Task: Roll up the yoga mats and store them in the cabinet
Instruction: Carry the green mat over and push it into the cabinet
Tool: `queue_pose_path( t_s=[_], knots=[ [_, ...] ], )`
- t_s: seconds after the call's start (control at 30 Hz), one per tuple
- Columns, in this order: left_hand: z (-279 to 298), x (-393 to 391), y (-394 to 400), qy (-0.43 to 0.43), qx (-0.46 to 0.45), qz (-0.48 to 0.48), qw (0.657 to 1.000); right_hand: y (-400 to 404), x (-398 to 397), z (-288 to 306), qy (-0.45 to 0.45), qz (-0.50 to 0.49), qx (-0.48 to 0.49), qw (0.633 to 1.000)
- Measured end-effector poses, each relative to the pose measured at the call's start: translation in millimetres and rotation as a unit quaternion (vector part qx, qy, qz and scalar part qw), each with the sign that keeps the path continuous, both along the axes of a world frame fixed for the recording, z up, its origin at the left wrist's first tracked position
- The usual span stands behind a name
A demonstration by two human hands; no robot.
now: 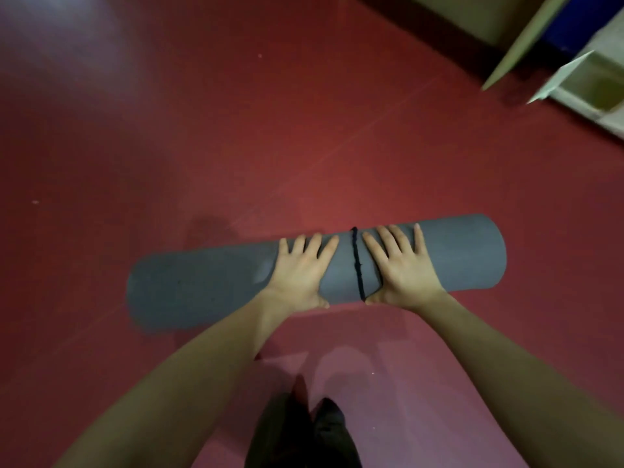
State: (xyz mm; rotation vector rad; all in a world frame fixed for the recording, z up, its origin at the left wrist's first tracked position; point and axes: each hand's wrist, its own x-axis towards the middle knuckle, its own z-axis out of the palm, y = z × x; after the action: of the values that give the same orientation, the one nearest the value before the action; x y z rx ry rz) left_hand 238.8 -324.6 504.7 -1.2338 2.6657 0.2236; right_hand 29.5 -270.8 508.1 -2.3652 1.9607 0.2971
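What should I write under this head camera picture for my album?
Both hands, left hand and right hand, press flat on a rolled grey yoga mat tied with black cord.

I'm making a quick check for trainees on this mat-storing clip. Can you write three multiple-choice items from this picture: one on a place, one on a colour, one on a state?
1. Where does the black cord sit on the rolled mat?
A. Between the two hands
B. At the mat's far left end
C. On the floor beside it

2. What colour is the floor?
A. Green
B. Red
C. White

3. How do the hands lie on the mat?
A. Curled into fists
B. Lifted clear of it
C. Flat with fingers spread

Key: 1 A, the black cord wraps the rolled mat between left hand and right hand. 2 B, the floor is red. 3 C, both palms press flat on it.
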Motion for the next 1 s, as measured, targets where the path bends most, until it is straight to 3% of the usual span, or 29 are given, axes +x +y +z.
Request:
queue_pose_path(
  t_s=[0.2,0.5,1.0],
  knots=[
    [87.4,-58.2,-3.3,0.018,-0.057,-0.090,0.994,32.9,-46.6,82.5,0.028,-0.074,-0.069,0.994],
    [140.3,-199.5,-19.3,0.013,-0.077,-0.190,0.979,56.3,-168.7,130.7,0.041,-0.171,-0.078,0.981],
    [200.9,-473.5,-132.1,0.025,-0.161,-0.258,0.952,-36.0,-424.2,180.4,0.057,-0.238,-0.141,0.959]
  ],
)
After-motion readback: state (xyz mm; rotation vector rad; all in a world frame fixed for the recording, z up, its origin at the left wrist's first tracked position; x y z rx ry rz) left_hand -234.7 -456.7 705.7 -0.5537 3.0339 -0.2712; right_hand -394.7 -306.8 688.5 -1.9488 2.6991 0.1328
